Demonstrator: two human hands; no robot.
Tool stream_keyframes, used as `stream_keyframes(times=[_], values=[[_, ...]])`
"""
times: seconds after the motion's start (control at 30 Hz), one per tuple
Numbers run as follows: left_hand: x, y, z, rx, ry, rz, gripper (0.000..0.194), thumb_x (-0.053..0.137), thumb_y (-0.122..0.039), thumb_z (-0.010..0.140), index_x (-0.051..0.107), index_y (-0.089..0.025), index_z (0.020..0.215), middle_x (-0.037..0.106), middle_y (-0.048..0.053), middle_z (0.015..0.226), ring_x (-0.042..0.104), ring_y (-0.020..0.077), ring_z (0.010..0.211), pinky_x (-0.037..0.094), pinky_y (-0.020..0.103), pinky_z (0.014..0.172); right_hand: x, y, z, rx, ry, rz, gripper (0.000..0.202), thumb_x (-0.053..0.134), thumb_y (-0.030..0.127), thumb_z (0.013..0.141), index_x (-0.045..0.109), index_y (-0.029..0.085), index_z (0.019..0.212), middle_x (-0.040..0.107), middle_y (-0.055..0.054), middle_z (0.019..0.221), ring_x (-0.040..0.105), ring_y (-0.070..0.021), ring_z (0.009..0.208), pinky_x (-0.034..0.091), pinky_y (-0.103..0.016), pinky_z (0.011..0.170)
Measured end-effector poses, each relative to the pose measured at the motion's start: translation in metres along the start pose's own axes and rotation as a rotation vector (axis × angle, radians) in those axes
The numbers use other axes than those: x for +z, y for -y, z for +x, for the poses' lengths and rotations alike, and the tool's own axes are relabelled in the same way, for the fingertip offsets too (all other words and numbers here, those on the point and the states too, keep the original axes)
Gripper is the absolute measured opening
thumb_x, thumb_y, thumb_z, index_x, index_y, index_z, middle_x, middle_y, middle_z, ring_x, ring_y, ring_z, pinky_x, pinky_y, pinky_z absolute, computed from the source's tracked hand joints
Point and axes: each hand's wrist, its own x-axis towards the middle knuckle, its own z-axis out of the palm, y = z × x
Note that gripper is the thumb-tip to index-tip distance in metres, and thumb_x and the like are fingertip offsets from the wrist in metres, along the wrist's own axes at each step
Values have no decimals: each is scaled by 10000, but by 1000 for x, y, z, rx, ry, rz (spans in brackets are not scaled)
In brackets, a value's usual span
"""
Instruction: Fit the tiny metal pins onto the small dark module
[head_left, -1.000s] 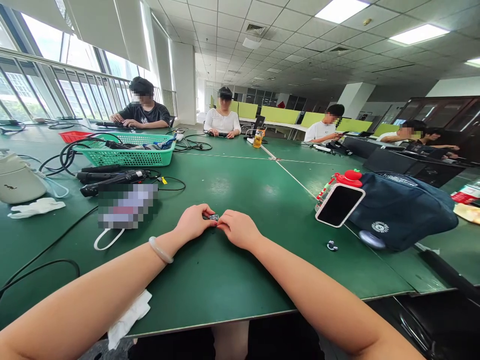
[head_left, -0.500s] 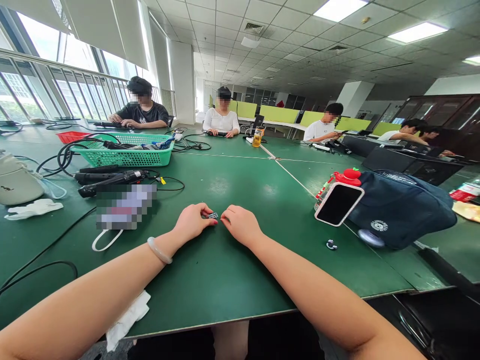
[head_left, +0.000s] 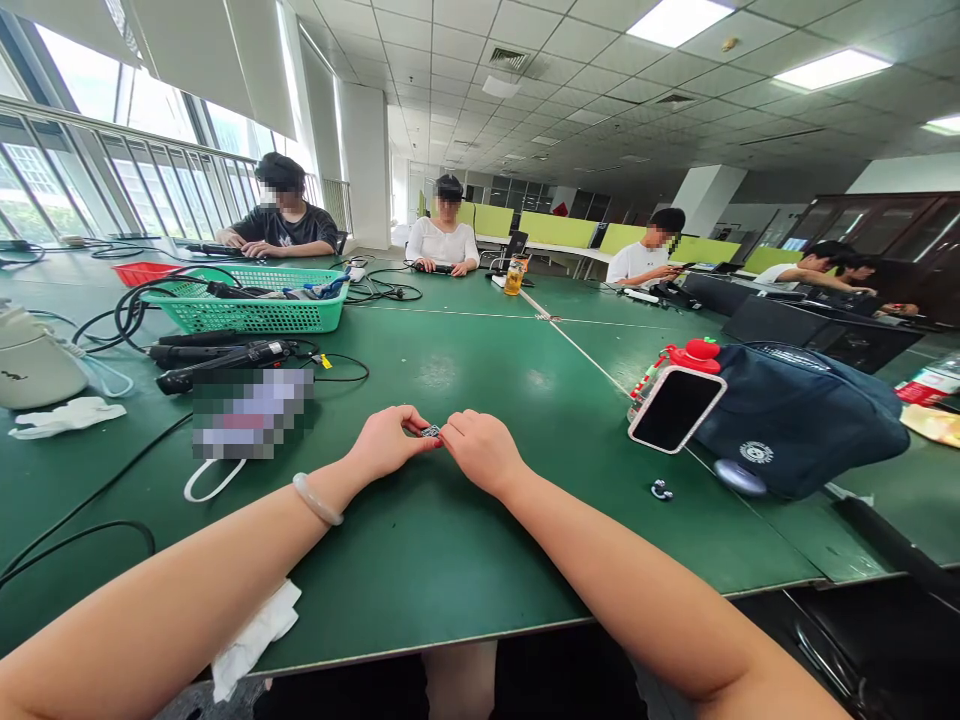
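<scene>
Between the thumb and fingers of my left hand (head_left: 386,438) is a small dark piece with a pale speckled pattern (head_left: 430,432), too small to name. My right hand (head_left: 481,448) meets its right end with fingers pinched together; whether something tiny sits in that pinch is hidden. Both hands are low over the green table (head_left: 495,560), fingertips almost together. A pale bangle (head_left: 316,500) circles my left wrist.
On the left are a green basket (head_left: 255,312), black handheld devices (head_left: 225,365), cables and a crumpled tissue (head_left: 259,635). A phone (head_left: 677,408), small earphones (head_left: 661,490) and a dark blue bag (head_left: 802,420) are on the right. Several people sit farther back.
My left hand has shifted slightly right with the small piece. The gap to my right fingertips has closed, and they now meet the piece's right end.
</scene>
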Motion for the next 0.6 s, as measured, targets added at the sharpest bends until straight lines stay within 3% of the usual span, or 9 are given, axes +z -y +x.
stream_keyframes(times=[0.2, 0.33, 0.47, 0.53, 0.6], values=[[2, 7, 5, -17, 91, -323, 390, 721, -448, 523, 594, -157, 749, 665, 27, 719, 620, 170, 709, 483, 290, 694, -6, 0, -1, 73, -28, 155, 288, 339, 239, 922, 617, 181, 881, 592, -65, 853, 486, -158, 785, 320, -274, 672], [4, 8, 5, -29, 118, -393, 375, 723, -405, 545, 598, -149, 789, 672, 37, 725, 623, 162, 693, 483, 291, 689, -9, -16, -3, 284, -71, 395, 226, 426, 299, 892, 638, 231, 933, 629, -17, 919, 538, -129, 847, 371, -234, 725], [5, 8, 4, -39, 145, -340, 344, 709, -383, 567, 600, -156, 801, 677, 41, 736, 630, 167, 694, 481, 292, 685, -7, -41, -13, 566, 170, 553, 201, 525, 362, 812, 648, 214, 754, 634, 4, 752, 553, -119, 667, 389, -226, 577], [6, 8, 4, -44, 164, -306, 339, 700, -385, 572, 596, -158, 802, 675, 38, 732, 631, 172, 695, 480, 296, 685, -5, -47, -18, 588, 277, 608, 184, 597, 391, 745, 636, 211, 745, 620, 15, 720, 537, -108, 616, 378, -215, 530], [6, 8, 4, -44, 179, -279, 337, 695, -386, 573, 590, -160, 799, 672, 34, 728, 630, 175, 700, 478, 297, 687, -2, -47, -20, 540, 304, 628, 170, 639, 374, 706, 631, 221, 781, 611, 27, 726, 530, -100, 621, 376, -206, 532]])
